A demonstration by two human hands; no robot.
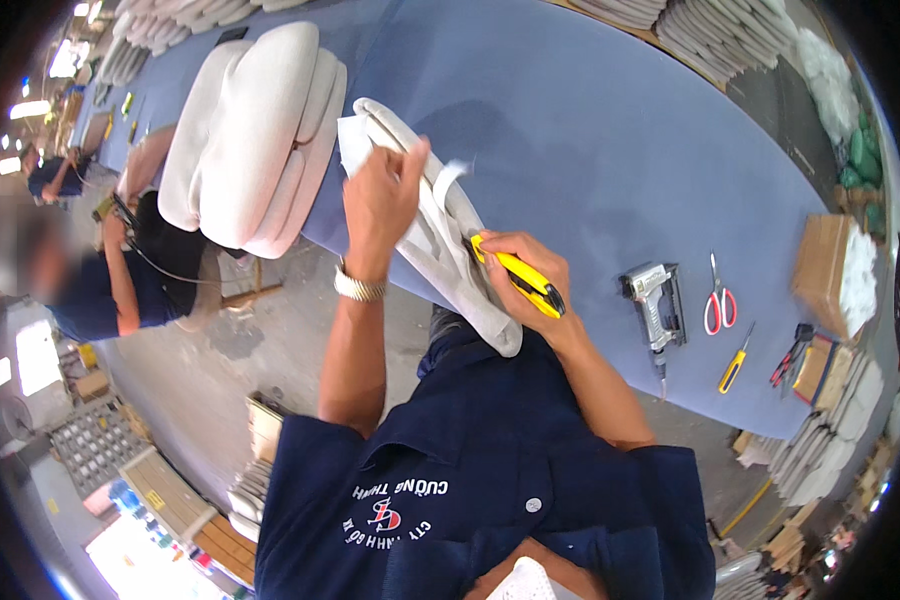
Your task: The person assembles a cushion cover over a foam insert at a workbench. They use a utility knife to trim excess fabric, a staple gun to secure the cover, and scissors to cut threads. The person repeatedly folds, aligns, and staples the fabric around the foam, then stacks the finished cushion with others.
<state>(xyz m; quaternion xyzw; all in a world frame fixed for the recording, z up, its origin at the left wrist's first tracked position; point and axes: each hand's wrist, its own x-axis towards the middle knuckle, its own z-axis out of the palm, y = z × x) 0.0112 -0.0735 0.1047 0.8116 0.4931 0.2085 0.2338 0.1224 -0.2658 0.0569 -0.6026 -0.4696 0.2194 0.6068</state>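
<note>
A beige upholstered cushion point(470, 285) lies at the table's near edge in front of me, its underside with loose fabric edges and white backing turned up. My right hand point(532, 275) is wrapped round a yellow and black utility knife point(520, 270), its front end at the fabric along the cushion's middle. Over the far part of the cushion, my left hand point(382, 200) is closed, with its thumb raised. Whatever its fingers hold is hidden and slightly blurred. A thin white strip point(450, 180) curls up just right of that hand.
Stacked beige cushions point(255, 140) stand left on the blue-grey table point(570, 130). To the right lie a staple gun point(657, 305), red-handled scissors point(718, 300), a yellow screwdriver point(736, 368) and pliers point(792, 350), near a cardboard box point(825, 265). A co-worker point(100, 285) works at the left.
</note>
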